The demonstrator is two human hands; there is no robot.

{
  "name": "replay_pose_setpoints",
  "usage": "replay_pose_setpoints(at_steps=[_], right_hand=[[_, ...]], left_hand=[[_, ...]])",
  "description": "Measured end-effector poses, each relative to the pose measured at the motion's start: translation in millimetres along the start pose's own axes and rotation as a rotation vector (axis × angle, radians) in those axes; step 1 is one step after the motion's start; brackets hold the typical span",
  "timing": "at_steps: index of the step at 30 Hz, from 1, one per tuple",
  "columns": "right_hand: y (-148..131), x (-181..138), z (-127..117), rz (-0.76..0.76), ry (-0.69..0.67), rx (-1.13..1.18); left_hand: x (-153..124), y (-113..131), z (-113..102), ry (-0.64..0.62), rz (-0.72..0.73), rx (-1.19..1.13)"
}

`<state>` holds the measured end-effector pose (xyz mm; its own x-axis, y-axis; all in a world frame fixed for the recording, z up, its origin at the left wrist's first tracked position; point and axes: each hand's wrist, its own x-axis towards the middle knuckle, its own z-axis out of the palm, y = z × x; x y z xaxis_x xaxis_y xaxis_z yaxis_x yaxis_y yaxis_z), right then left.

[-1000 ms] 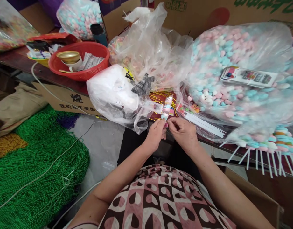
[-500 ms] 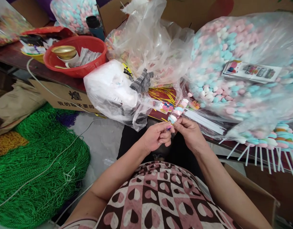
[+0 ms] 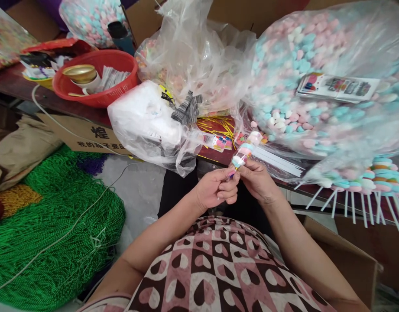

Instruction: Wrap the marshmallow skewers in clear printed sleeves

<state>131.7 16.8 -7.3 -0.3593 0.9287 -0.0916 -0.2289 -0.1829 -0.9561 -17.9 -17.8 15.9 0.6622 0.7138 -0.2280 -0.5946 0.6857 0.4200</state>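
A marshmallow skewer (image 3: 244,151) in a clear printed wrapper tilts up and away between my hands. My left hand (image 3: 216,187) is closed around its lower end, thumb and forefinger pinched together. On the other side, my right hand (image 3: 258,180) pinches the neck of the wrapper just under the lowest marshmallow. A bit of gold twist tie (image 3: 236,168) shows at that neck, partly hidden by the fingers. Just beyond the hands lie loose gold twist ties (image 3: 218,126) and flat printed wrappers (image 3: 217,141) on the dark red table.
White sticks (image 3: 279,161) lie right of my hands. Marshmallow skewers (image 3: 368,184) overhang the table edge beneath a big bag of marshmallows (image 3: 332,47). A white plastic bag (image 3: 147,125) and a red basket (image 3: 98,97) stand left. Green bead strings (image 3: 59,234) cover the floor.
My view has shifted slightly, so the table things sit a little further left. Both hands stay at the wrapper's neck, with the left fingers curled a little differently.
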Motion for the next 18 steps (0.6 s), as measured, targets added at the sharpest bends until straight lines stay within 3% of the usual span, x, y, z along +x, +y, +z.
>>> replay_pose_setpoints(at_steps=[4, 10, 13, 18], right_hand=[[3.3, 1.8, 4.4, -0.134, 0.16, -0.147], [4.6, -3.3, 10.2, -0.552, 0.34, -0.745], [4.5, -5.7, 11.4, -0.642, 0.345, -0.79], [-2.9, -8.2, 15.1, -0.643, 0.348, -0.772]], left_hand=[[4.7, -0.9, 2.5, 0.09, 0.056, 0.045], [8.1, -4.8, 7.9, 0.3, 0.197, 0.096], [7.4, -4.8, 10.4, 0.281, 0.167, 0.004], [4.1, 0.2, 17.0, 0.172, 0.14, -0.137]])
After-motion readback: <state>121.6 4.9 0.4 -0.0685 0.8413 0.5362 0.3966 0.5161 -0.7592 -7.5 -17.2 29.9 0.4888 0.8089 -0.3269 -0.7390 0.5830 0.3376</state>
